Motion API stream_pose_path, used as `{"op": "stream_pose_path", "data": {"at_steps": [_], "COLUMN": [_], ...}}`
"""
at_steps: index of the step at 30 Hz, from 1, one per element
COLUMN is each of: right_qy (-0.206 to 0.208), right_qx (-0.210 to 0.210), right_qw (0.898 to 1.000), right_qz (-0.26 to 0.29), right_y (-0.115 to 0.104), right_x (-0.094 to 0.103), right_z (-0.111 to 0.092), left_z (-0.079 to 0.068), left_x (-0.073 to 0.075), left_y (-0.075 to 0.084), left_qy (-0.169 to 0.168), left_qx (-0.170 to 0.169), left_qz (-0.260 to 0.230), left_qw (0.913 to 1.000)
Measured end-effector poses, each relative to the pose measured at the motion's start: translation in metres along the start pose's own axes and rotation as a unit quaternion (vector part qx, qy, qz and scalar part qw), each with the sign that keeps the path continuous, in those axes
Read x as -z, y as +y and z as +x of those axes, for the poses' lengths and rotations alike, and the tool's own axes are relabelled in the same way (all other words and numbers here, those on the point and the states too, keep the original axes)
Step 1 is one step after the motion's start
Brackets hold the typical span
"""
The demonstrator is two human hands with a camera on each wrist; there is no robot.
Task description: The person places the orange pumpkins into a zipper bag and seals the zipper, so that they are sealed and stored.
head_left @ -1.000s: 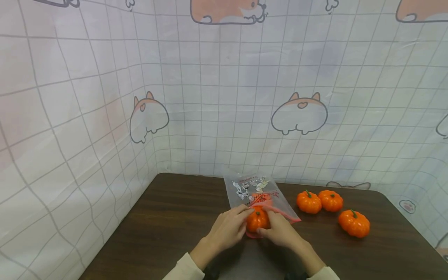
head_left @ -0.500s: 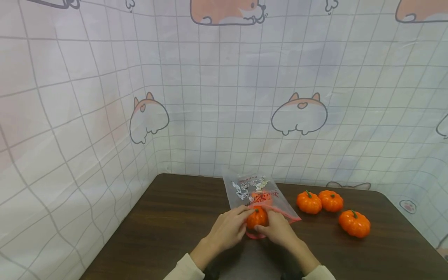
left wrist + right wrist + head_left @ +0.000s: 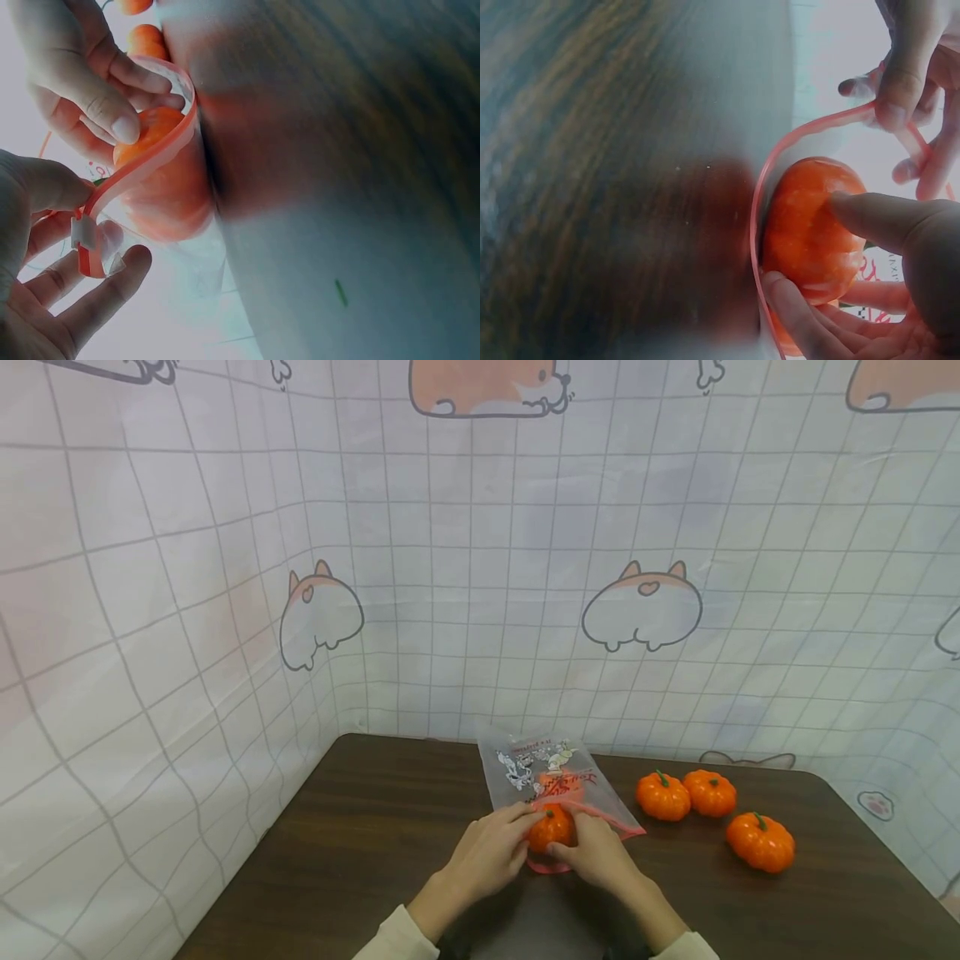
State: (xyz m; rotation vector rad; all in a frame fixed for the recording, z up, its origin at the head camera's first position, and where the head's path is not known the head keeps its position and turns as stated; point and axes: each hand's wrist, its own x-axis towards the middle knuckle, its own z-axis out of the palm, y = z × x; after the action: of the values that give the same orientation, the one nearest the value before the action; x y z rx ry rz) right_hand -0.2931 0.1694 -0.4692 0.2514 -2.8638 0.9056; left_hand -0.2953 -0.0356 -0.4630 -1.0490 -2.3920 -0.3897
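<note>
A clear zip bag point(image 3: 504, 777) with cartoon print and a pinkish-red zip edge point(image 3: 154, 160) lies on the table, its mouth toward me. My left hand point(image 3: 487, 852) pinches that edge between thumb and fingers, beside a white slider point(image 3: 83, 233). In the mouth sits a small orange toy pumpkin point(image 3: 550, 829) with a green stem. My right hand point(image 3: 600, 852) grips it, thumb on the near side and fingers round the far side, as the right wrist view shows. Deeper in the bag, another orange shape point(image 3: 561, 783) shows through the printed plastic.
Three more toy pumpkins stand to the right of the bag: two side by side, a left one point(image 3: 663, 796) and a right one point(image 3: 709, 792), and a nearer one point(image 3: 761, 842). Behind the dark wooden table point(image 3: 360, 827) hangs a white grid-patterned cloth point(image 3: 450, 610).
My right hand has shifted slightly forward and left with the pumpkin, which sits a little deeper in the bag's mouth. My left hand keeps its hold on the edge.
</note>
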Motion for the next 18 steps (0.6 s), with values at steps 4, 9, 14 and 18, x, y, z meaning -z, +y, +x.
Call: {"op": "stream_pose_path", "data": {"at_steps": [4, 9, 14, 18], "right_qy": [-0.006, -0.021, -0.059, -0.096], "right_qx": [0.005, 0.019, 0.021, 0.022], "right_qw": [1.0, 1.0, 0.998, 0.995], "right_qz": [0.003, 0.013, 0.021, 0.002], "right_y": [0.0, 0.0, -0.002, -0.004], "right_x": [0.002, 0.008, 0.02, 0.034], "right_z": [-0.001, -0.002, -0.005, -0.008], "left_z": [-0.001, -0.001, -0.001, 0.0], "left_x": [0.0, -0.001, -0.002, -0.002], "left_y": [0.0, 0.0, -0.002, -0.003], "left_qy": [0.001, 0.007, 0.014, 0.018], "left_qx": [0.001, 0.0, -0.002, -0.003], "left_qz": [0.003, -0.001, 0.001, 0.0], "left_qw": [1.0, 1.0, 0.9999, 0.9998]}}
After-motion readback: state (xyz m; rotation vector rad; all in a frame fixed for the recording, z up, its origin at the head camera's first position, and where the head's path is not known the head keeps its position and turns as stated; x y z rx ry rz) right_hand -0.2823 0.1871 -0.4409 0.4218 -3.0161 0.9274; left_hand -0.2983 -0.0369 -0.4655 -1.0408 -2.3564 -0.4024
